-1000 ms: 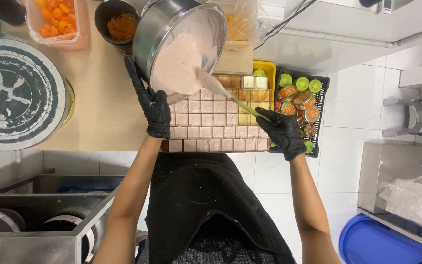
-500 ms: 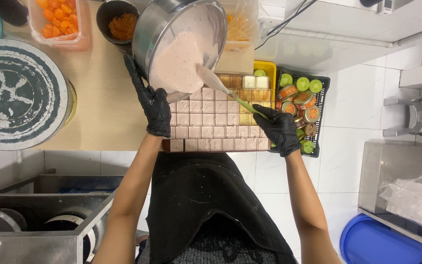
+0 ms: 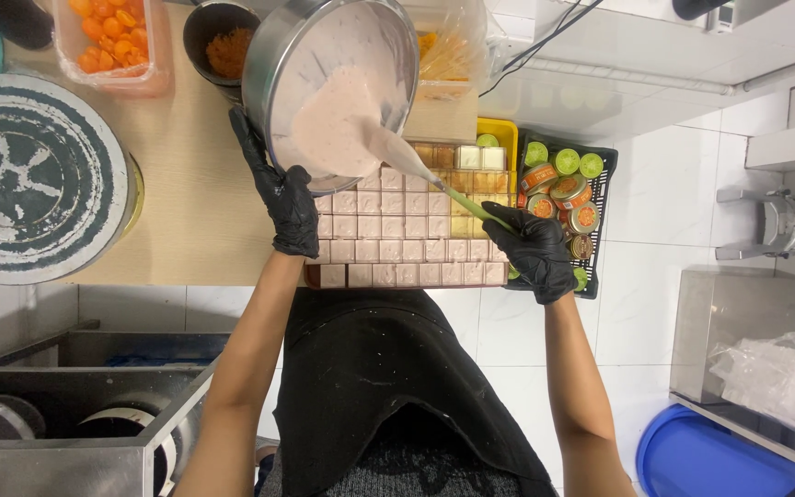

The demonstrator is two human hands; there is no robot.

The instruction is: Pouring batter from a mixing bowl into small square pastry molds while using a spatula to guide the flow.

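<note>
Head view: the left hand (image 3: 285, 189), in a black glove, grips the rim of the steel bowl (image 3: 324, 83), tilted over the square-celled mould tray (image 3: 407, 244) on the counter. The right hand (image 3: 531, 250), also gloved, is clenched on a green-handled spatula (image 3: 416, 170), its blade in the pink batter (image 3: 338, 124). A black crate of jars (image 3: 568, 189) sits right of the tray.

Shiny metal bowl (image 3: 278, 64), matt wooden counter (image 3: 195, 202), glossy black gloves.
</note>
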